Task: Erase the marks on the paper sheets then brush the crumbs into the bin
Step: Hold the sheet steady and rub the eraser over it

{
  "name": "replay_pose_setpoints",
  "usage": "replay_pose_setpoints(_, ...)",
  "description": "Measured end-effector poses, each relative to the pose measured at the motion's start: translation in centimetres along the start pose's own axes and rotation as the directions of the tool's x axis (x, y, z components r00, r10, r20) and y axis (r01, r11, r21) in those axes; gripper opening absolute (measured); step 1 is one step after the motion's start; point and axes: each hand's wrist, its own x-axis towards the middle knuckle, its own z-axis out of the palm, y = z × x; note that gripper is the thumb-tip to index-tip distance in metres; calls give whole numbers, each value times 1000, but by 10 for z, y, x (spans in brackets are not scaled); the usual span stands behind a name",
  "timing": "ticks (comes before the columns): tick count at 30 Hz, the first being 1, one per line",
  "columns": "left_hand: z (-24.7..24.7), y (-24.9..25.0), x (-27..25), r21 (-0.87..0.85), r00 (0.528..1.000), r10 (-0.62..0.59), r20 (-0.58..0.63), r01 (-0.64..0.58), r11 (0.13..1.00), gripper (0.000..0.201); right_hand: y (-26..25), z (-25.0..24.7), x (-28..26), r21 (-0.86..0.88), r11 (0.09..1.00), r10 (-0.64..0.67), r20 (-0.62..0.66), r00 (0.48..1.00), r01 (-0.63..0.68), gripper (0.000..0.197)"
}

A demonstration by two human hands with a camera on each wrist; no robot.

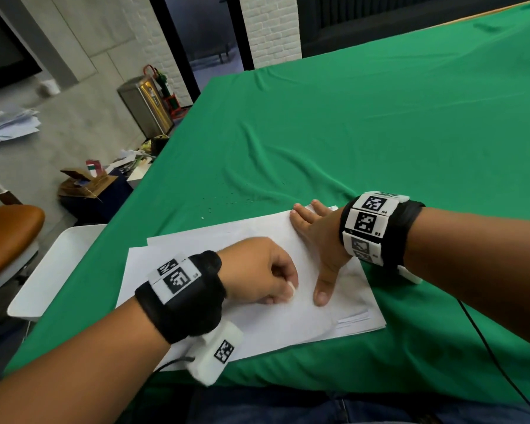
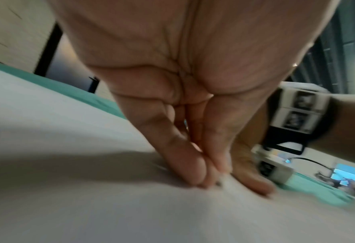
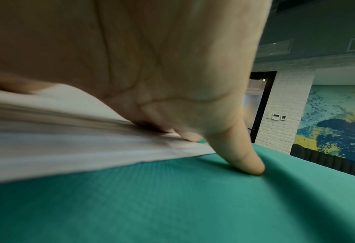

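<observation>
Our left hand (image 1: 259, 272) pinches a small white eraser (image 1: 291, 289) against the paper sheets (image 1: 276, 319) on the green cloth (image 1: 380, 133). Our right hand (image 1: 317, 237) lies flat, fingers straight, pressing the stack's far edge. The wristband tags read R3 (image 1: 377, 233) and R4 (image 1: 384, 212).

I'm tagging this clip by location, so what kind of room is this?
Probably an office or meeting room. A large table under a green cloth holds a stack of white paper sheets, a metal bin stands by a white brick wall, and an orange chair sits alongside.

White paper sheets (image 1: 257, 328), loosely stacked
</observation>
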Motion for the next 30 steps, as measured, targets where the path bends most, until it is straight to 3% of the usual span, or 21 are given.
replay_pose_setpoints(2, 0, 5, -4, 53, 995, 15, 103, -20, 998, 4, 1, 0, 0, 1, 1000, 0, 0, 1000, 0, 166)
replay_pose_setpoints(7, -15, -2, 11, 20, 994, -5, -106, 7, 1000, 2, 0, -2, -2, -18, 1000, 6, 15, 1000, -6, 168)
replay_pose_setpoints(12, -8, 5, -3, 148, 983, 31, 180, -58, 987, 4, 0, -1, -1, 2, 1000, 2, 8, 1000, -3, 167)
replay_pose_setpoints(17, -24, -4, 11, 168, 995, 22, -96, -6, 986, 2, 0, -3, -2, -16, 1000, -1, 11, 1000, 1, 168)
replay_pose_setpoints(19, -19, -4, 5, 154, 998, 24, -52, -15, 988, 3, 0, -3, -2, -21, 1000, -6, 12, 1000, 7, 168)
replay_pose_setpoints(22, -8, 4, -8, 206, 990, 21, 141, -50, 977, 1, 1, -3, -2, -21, 1000, -11, 19, 1000, 11, 168)
replay_pose_setpoints(24, -13, 6, -3, 251, 993, 8, 115, -37, 967, 4, 1, -4, -3, -28, 1000, -13, 25, 1000, 14, 168)
replay_pose_setpoints(28, -22, 4, 8, 225, 998, -1, -66, 16, 974, 5, -1, -5, -4, -51, 999, -10, 37, 999, 11, 169)
replay_pose_setpoints(30, -15, 5, 2, 200, 1000, 10, -7, -8, 980, 2, 0, -4, -3, -44, 999, -12, 29, 999, 13, 169)
